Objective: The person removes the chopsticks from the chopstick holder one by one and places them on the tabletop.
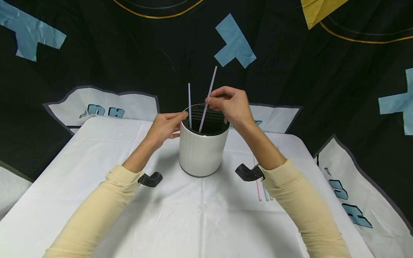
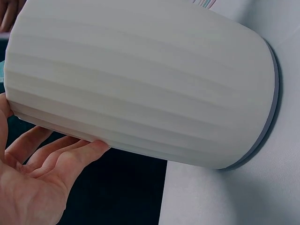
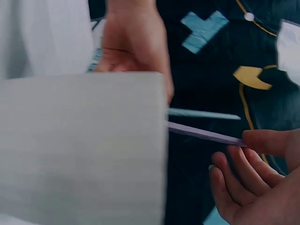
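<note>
A white ribbed bin [image 1: 203,154] with a dark inside stands upright on the table. My left hand [image 1: 166,127] holds its left side, thumb at the rim; in the left wrist view the fingers [image 2: 77,154] touch the outer wall. Over the opening, my right hand [image 1: 233,104] pinches a purple straw [image 1: 212,82] between thumb and fingers. That straw's lower end is inside the bin and its top leans right. A pale blue straw [image 1: 189,100] stands in the bin to its left, apart from both hands. In the right wrist view, the bin wall hides both straws' lower parts.
Several straws [image 1: 259,190], pink and blue among them, lie on the white-covered table [image 1: 167,222] right of the bin, partly behind my right forearm. A dark cloth [image 1: 129,53] with light blue patches hangs behind the table.
</note>
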`<state>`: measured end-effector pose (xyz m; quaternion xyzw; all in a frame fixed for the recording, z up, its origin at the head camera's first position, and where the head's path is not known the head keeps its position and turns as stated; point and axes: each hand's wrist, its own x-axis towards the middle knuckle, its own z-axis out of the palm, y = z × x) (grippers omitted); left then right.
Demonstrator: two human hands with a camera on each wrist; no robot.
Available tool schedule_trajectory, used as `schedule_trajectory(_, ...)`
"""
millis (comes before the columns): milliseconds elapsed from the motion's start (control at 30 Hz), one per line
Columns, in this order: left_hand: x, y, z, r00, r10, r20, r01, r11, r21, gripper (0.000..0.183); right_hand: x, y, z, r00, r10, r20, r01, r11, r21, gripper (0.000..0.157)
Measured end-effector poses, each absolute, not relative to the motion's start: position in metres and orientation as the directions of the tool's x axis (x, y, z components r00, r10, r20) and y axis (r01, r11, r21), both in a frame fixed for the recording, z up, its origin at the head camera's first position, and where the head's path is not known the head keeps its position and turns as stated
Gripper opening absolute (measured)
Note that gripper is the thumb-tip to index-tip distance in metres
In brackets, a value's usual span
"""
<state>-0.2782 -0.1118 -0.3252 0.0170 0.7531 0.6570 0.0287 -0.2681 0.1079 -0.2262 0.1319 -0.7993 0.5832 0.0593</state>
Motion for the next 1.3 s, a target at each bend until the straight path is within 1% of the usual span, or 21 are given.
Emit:
schedule_trajectory(233,-0.28,-0.112,-0.324,-0.999,0.052,-0.014,-0.006,0.145,0.989,0.05,-0.262,0.138,-0.192,-0.955,-0.026,0.295,-0.295,0.187,-0.937,0.018)
schedule_trajectory(400,-0.279,-0.112,-0.325,-0.998,0.054,-0.025,-0.017,0.139,0.99,0.052,-0.254,0.161,-0.171,-0.954,0.028,0.298,-0.296,0.058,-0.953,0.019)
schedule_trajectory(500,-0.278,-0.112,-0.326,-0.997,0.063,-0.035,-0.026,0.14,0.99,0.052,-0.25,0.174,-0.164,-0.959,0.044,0.28,-0.281,-0.021,-0.959,0.019)
schedule_trajectory(667,-0.279,-0.112,-0.327,-0.997,0.066,-0.035,-0.025,0.15,0.988,0.053,-0.248,0.191,-0.164,-0.971,0.072,0.23,-0.235,-0.076,-0.969,0.021)
schedule_trajectory(833,-0.279,-0.111,-0.327,-0.997,0.064,-0.031,-0.021,0.149,0.989,0.052,-0.254,0.205,-0.181,-0.983,0.093,0.158,-0.163,-0.05,-0.985,0.024)
schedule_trajectory(967,-0.28,-0.11,-0.327,-0.997,0.072,-0.033,-0.022,0.143,0.989,0.053,-0.263,0.219,-0.197,-0.988,0.112,0.106,-0.106,0.004,-0.994,0.024)
schedule_trajectory(1167,-0.278,-0.112,-0.326,-0.998,0.053,-0.032,-0.023,0.161,0.987,0.053,-0.277,0.233,-0.227,-0.994,0.105,0.025,-0.007,0.166,-0.986,0.03)
schedule_trajectory(1300,-0.278,-0.112,-0.327,-0.998,0.051,-0.035,-0.027,0.159,0.987,0.053,-0.284,0.242,-0.25,-0.995,0.093,-0.037,0.061,0.265,-0.962,0.031)
